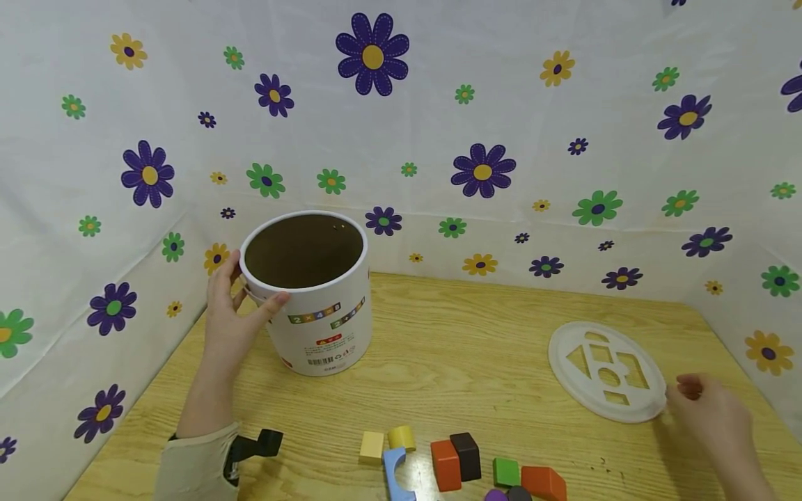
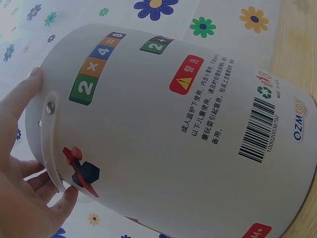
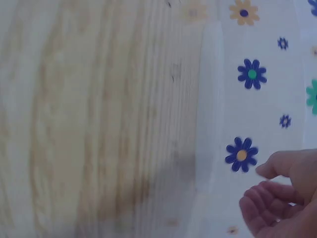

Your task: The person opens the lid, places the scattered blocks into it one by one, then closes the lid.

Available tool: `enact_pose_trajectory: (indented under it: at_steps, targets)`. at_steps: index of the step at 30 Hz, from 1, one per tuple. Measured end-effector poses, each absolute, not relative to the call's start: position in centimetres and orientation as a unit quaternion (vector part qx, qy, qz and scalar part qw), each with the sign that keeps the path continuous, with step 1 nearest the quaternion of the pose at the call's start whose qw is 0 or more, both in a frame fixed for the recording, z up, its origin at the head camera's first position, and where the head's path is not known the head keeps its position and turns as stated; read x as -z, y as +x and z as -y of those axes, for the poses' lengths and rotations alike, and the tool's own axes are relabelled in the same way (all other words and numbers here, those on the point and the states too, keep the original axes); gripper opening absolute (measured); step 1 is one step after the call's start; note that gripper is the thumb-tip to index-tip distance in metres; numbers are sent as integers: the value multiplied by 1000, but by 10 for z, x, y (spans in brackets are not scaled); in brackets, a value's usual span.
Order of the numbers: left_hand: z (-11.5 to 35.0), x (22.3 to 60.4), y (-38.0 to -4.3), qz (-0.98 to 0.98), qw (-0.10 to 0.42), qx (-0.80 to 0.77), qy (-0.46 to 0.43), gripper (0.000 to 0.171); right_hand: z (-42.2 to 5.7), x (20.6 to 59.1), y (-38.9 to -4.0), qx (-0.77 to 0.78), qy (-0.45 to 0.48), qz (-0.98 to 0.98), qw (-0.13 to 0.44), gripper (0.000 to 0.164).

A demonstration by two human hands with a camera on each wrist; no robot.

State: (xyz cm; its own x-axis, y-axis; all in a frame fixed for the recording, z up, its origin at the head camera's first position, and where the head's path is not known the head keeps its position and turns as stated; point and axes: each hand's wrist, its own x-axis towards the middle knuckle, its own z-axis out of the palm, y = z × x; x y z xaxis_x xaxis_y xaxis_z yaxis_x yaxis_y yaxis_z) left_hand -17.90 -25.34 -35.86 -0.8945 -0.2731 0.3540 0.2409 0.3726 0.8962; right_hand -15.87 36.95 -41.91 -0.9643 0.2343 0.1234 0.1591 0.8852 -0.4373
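Observation:
A white cylindrical bucket [image 1: 322,334] with printed sums and a barcode stands upright at the left of the table, its mouth uncovered. My left hand [image 1: 234,313] grips it at the upper left side, thumb and fingers spread around the rim. Close up in the left wrist view, the same hand [image 2: 25,173] lies by the riveted white strap handle [image 2: 49,129]. At the right, a round white lid [image 1: 608,410] with shaped cut-outs lies on the table. My right hand [image 1: 711,410] is just beside its right edge, fingers loosely curled; the right wrist view shows nothing in this hand [image 3: 285,198].
Along the table's [image 1: 464,341] near edge lie several blocks: a yellow cube [image 1: 371,447], a blue arch [image 1: 395,473], a red block [image 1: 446,466], a black block [image 1: 466,457] and a green block [image 1: 505,472] among them. Flower-printed cloth [image 1: 426,125] encloses the back and sides.

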Motion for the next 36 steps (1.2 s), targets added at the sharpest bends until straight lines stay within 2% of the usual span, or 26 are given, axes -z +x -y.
enact_pose_trajectory:
  at_steps: [6,9,12,16,25,31,36]
  targets:
    - [253,358,-179,796,231,559,9,91,-329,411,-156,-232,54,952,190,30]
    - [253,358,-179,795,231,561,8,91,-303,412,-157,-249,157,924,242,40]
    - [254,359,-179,795,230,562,9,92,-277,411,-158,-261,251,897,253,54]
    - [254,359,-180,796,228,561,9,92,-246,409,-156,-292,333,875,193,61]
    - [254,360,-181,796,225,561,11,92,-199,417,-155,-379,417,826,-19,47]
    - [254,360,-181,796,227,561,11,92,-183,424,-151,-374,427,817,-98,47]
    - [255,361,-181,795,229,562,9,92,-176,432,-149,-364,437,812,-129,48]
